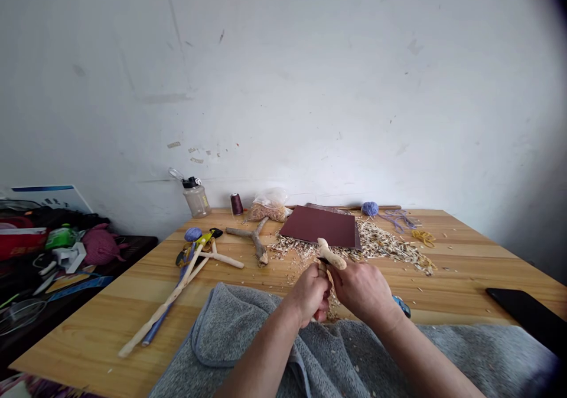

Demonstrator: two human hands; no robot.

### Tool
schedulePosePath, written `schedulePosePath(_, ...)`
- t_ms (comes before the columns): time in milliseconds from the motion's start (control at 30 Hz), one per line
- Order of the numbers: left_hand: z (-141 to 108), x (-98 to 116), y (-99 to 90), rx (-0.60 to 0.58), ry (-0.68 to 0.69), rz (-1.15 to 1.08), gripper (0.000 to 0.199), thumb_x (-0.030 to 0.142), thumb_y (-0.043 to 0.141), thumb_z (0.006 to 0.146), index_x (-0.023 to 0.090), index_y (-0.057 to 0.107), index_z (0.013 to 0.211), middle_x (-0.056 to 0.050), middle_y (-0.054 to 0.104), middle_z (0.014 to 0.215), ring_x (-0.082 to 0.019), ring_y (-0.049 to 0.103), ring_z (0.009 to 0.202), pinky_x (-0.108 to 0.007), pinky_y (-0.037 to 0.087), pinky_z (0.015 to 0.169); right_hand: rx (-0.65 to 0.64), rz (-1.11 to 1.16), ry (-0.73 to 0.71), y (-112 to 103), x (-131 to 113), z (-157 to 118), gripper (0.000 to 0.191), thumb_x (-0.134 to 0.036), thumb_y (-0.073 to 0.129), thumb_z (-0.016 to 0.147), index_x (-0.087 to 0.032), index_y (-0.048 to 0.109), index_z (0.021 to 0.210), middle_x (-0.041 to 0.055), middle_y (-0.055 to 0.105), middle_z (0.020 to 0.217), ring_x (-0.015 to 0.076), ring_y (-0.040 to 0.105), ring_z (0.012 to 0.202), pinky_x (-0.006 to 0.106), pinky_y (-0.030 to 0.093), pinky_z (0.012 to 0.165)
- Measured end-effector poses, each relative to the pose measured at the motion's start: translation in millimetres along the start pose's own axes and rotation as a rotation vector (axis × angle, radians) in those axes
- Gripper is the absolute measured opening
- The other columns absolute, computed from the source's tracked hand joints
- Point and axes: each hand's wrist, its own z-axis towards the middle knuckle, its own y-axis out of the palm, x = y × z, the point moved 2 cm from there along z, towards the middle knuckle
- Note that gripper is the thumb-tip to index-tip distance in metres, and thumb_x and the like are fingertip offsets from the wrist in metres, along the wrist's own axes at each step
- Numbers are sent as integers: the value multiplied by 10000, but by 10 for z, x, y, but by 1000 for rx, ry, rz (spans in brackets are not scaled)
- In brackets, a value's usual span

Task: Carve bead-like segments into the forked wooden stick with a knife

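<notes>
Closed around a pale, peeled piece of branch (pixel 332 255) is my left hand (pixel 310 294), low over the table's front. The branch's rounded, knobby top shows above both hands; its lower part is mostly hidden by my fingers. My right hand (pixel 365 289) is closed beside it on a knife, whose dark blade (pixel 325 261) lies against the wood. The knife's handle is covered by the hand. Under my forearms spreads a grey towel (pixel 248 321) with a few shavings on it.
Beyond my hands, maroon sandpaper sheets (pixel 316 225) lie on wood shavings (pixel 385 244). Left are a barked forked branch (pixel 254 238) and peeled sticks (pixel 166 303). A bottle (pixel 196 200), thread spool (pixel 236 204) and yarn ball (pixel 370 208) stand near the wall. A black phone-like slab (pixel 527 312) lies right.
</notes>
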Motion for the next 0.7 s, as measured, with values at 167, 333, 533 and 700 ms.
schedulePosePath(167,10,38,-13,-68,-3,-138,207,224,532,635,234,379,773,94,367,524,-32,260,328,-132,163,322,74,131,-69,-37,101,25,221,-240,371,883,-211,584,832,11,643,679,113,547,531,263,208,492)
schedulePosePath(333,-11,131,-107,-141,40,-301,207,343,565,689,201,463,800,73,388,536,-37,281,340,-148,175,318,167,327,-155,-75,225,40,299,-282,336,915,-187,600,813,19,634,683,96,546,577,234,262,534)
schedulePosePath(533,-14,140,-155,-188,40,-398,198,339,576,716,189,475,799,60,416,556,-41,322,354,-151,221,327,229,231,-57,-10,216,39,339,-329,340,925,-187,602,763,3,612,604,86,498,488,241,227,509)
schedulePosePath(700,-38,155,-139,-192,71,-356,214,339,586,713,198,450,800,63,428,579,-38,324,346,-155,257,321,245,229,-52,14,184,29,336,-339,346,925,-191,633,833,10,627,602,101,534,507,243,238,514)
